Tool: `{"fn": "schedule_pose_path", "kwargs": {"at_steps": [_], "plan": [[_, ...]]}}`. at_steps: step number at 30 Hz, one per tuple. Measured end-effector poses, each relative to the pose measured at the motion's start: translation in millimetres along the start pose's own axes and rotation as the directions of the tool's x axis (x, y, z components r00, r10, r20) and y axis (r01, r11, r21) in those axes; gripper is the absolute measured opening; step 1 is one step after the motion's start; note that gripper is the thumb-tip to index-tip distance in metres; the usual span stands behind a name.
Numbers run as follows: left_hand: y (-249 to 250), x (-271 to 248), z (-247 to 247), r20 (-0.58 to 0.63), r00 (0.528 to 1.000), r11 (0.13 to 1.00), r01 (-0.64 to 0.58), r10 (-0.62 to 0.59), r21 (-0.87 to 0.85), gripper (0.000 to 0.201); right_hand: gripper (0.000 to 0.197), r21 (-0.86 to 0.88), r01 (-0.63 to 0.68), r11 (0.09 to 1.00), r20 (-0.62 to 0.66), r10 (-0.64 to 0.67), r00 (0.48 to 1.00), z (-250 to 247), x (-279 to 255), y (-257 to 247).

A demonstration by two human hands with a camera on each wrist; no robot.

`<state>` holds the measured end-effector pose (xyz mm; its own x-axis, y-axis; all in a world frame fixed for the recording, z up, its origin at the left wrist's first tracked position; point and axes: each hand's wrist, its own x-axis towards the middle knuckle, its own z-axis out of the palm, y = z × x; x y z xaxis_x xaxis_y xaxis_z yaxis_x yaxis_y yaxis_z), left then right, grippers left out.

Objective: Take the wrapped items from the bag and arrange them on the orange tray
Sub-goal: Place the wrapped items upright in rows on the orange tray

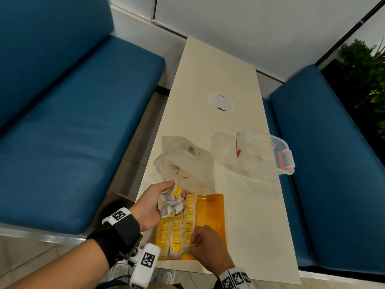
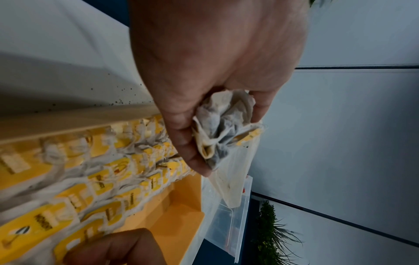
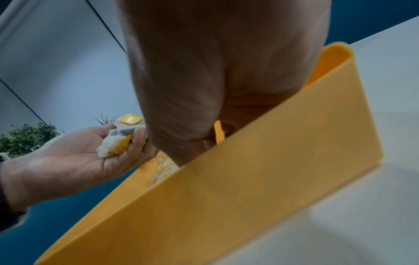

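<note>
My left hand [image 1: 155, 202] is palm up over the far left corner of the orange tray [image 1: 215, 213] and holds a crumpled bunch of wrapped items [image 1: 171, 202], white paper with yellow tags. The left wrist view shows the left hand [image 2: 204, 89] curled round the bunch [image 2: 223, 125]. Several wrapped items [image 1: 181, 228] lie in rows on the tray's left half. My right hand [image 1: 200, 240] is at the tray's near end, fingers curled down onto the rows. A yellow tag [image 3: 218, 132] shows between its fingers. The translucent bag [image 1: 187, 163] lies crumpled just beyond the tray.
A clear lidded container [image 1: 264, 151] with red clips stands at the table's right edge. Farther up the cream table [image 1: 250, 215] lies a white paper slip [image 1: 221, 101]. Blue benches [image 1: 73, 132] flank the table. The tray's right half [image 1: 212, 205] is bare.
</note>
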<state>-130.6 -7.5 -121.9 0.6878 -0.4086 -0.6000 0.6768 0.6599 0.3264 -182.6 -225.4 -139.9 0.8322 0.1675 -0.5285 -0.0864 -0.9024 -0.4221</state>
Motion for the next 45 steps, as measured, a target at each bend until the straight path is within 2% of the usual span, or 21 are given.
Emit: {"fn": "schedule_pose_path", "kwargs": {"at_steps": [4, 10, 13, 15, 18, 21, 22, 23, 27, 30, 32, 34, 40, 45], "plan": [[-2, 1, -2, 0.008, 1.000, 1.000, 0.011, -0.012, 0.021, 0.045, 0.036, -0.063, 0.036, 0.997, 0.035, -0.034, 0.999, 3, 2, -1], [-2, 3, -6, 0.011, 1.000, 0.999, 0.024, -0.024, 0.031, 0.043, 0.034, -0.080, 0.061, 0.995, -0.019, -0.062, 0.998, 8, 8, -4], [-1, 2, -6, 0.033, 0.999, 0.999, 0.030, -0.031, 0.034, 0.048, 0.025, -0.076, 0.061, 0.995, -0.031, -0.063, 0.998, 7, 8, -6], [-1, 1, -5, -0.005, 1.000, 0.999, 0.018, -0.017, 0.041, 0.043, 0.019, -0.097, 0.071, 0.993, -0.043, -0.075, 0.996, 3, 5, -7], [0, 1, -4, -0.043, 0.999, 0.999, -0.001, 0.003, 0.051, 0.039, 0.019, -0.054, 0.122, 0.991, -0.170, -0.130, 0.977, -17, 4, -17], [1, 2, -2, -0.043, 0.999, 0.998, 0.026, -0.023, 0.057, 0.039, 0.032, 0.106, 0.318, 0.942, -0.395, -0.253, 0.883, -47, 6, -36], [0, 2, -1, -0.032, 0.999, 0.998, 0.043, -0.041, 0.056, 0.040, 0.035, 0.137, 0.385, 0.913, -0.432, -0.295, 0.853, -56, 7, -44], [1, 1, 1, -0.016, 0.998, 0.996, 0.060, -0.059, 0.059, 0.040, 0.037, 0.156, 0.431, 0.889, -0.436, -0.330, 0.837, -65, 9, -51], [0, 0, 3, 0.011, 0.994, 0.993, 0.106, -0.107, 0.055, 0.050, 0.043, 0.129, 0.472, 0.872, -0.306, -0.418, 0.855, -82, 19, -71], [1, -1, 5, 0.010, 0.993, 0.991, 0.118, -0.118, 0.057, 0.048, 0.034, 0.118, 0.477, 0.871, -0.253, -0.438, 0.863, -82, 25, -77], [2, -1, 5, 0.010, 0.991, 0.990, 0.130, -0.131, 0.055, 0.045, 0.023, 0.131, 0.469, 0.873, -0.253, -0.428, 0.868, -83, 27, -78], [2, 0, 2, 0.005, 0.991, 0.990, 0.134, -0.134, 0.052, 0.051, 0.017, 0.139, 0.464, 0.875, -0.251, -0.422, 0.871, -85, 27, -79], [3, -2, 8, 0.036, 0.987, 0.976, 0.150, -0.158, 0.159, 0.035, 0.031, 0.128, 0.507, 0.853, -0.186, -0.481, 0.857, -88, 27, -81], [5, -1, 8, 0.017, 0.984, 0.974, 0.174, -0.178, 0.143, 0.035, 0.016, 0.146, 0.526, 0.838, -0.211, -0.494, 0.844, -91, 26, -79]]}}
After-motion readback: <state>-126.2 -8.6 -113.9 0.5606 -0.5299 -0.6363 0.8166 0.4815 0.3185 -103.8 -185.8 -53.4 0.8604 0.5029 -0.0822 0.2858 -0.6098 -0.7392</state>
